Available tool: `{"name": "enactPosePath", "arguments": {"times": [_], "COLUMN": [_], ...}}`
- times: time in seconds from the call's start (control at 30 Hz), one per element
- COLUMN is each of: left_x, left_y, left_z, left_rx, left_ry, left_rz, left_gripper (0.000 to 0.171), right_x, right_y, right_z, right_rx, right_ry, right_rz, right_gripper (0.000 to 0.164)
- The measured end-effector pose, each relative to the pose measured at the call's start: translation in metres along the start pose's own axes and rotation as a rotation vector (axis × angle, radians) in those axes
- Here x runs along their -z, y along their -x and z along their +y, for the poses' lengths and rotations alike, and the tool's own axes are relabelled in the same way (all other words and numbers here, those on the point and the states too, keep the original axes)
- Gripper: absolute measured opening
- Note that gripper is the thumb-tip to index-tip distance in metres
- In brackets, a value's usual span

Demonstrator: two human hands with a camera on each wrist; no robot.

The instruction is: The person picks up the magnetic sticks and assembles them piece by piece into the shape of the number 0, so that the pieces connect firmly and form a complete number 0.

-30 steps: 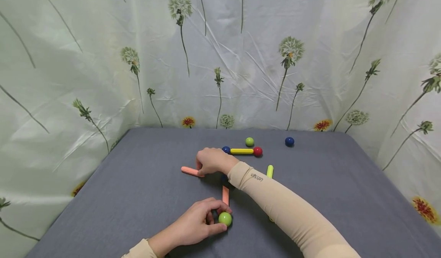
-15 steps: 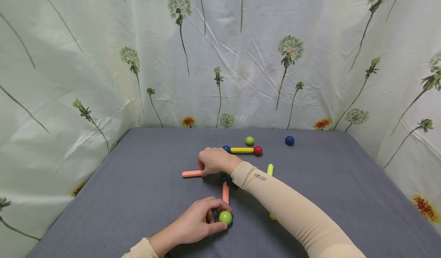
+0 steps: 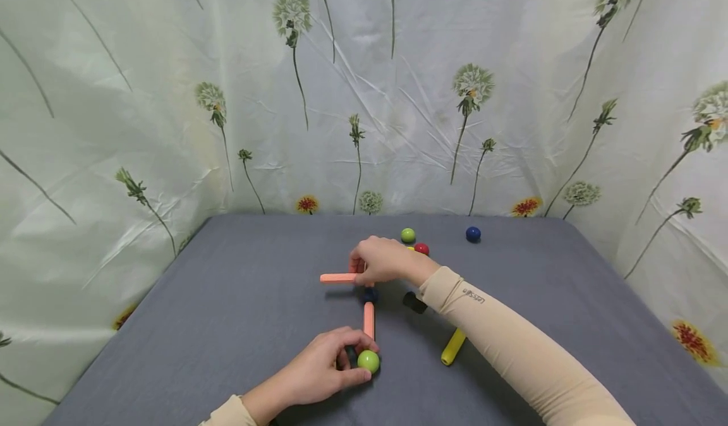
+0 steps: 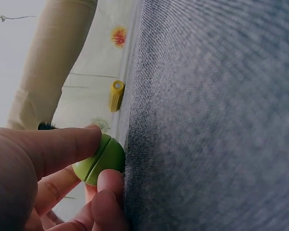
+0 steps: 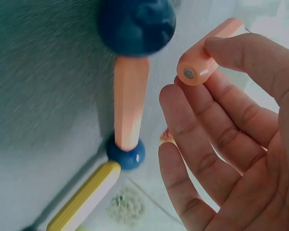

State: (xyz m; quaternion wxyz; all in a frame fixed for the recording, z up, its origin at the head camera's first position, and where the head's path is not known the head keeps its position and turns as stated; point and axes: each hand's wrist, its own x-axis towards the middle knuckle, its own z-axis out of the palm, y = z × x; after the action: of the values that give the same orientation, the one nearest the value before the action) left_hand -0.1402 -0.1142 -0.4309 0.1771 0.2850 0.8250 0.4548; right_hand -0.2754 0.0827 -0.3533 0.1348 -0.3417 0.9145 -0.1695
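My left hand (image 3: 321,366) pinches a glossy green ball (image 3: 368,361) between thumb and fingers; a groove runs round the ball (image 4: 99,160) in the left wrist view. From it a salmon-pink magnetic rod (image 3: 369,320) runs away to a dark blue ball (image 3: 370,295). My right hand (image 3: 392,261) holds another salmon rod (image 3: 338,279) by one end, roughly level, just above and left of that blue ball. In the right wrist view this rod's near end (image 5: 196,72) shows a round metal magnet. Beside it, a blue ball (image 5: 136,26), salmon rod (image 5: 131,101) and second blue ball (image 5: 126,153) form a line.
A yellow rod (image 5: 84,197) continues from the second blue ball, toward a red ball (image 3: 421,249). Loose green (image 3: 407,235) and blue (image 3: 473,234) balls lie farther back. Another yellow rod (image 3: 453,347) lies partly under the right sleeve (image 3: 512,344). A flowered curtain (image 3: 364,97) borders the grey table.
My right hand has moved right with the salmon rod, which now lies closer to the blue ball and more level. The left hand stays on the green ball.
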Motion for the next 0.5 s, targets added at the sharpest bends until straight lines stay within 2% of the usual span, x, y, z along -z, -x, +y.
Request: {"name": "enactPosePath", "arguments": {"times": [0.2,0.5], "left_x": [0.0,0.003], "left_y": [-0.002,-0.005], "left_z": [-0.001,-0.001], "left_rx": [0.013,0.031], "left_ry": [0.008,0.032], "left_rz": [-0.002,-0.009], "left_gripper": [0.025,0.025], "right_x": [0.006,0.001], "right_y": [0.034,0.082], "right_z": [0.016,0.031], "right_rx": [0.024,-0.039], "right_ry": [-0.012,-0.047], "right_rz": [0.03,0.027], "right_gripper": [0.003,0.006]}}
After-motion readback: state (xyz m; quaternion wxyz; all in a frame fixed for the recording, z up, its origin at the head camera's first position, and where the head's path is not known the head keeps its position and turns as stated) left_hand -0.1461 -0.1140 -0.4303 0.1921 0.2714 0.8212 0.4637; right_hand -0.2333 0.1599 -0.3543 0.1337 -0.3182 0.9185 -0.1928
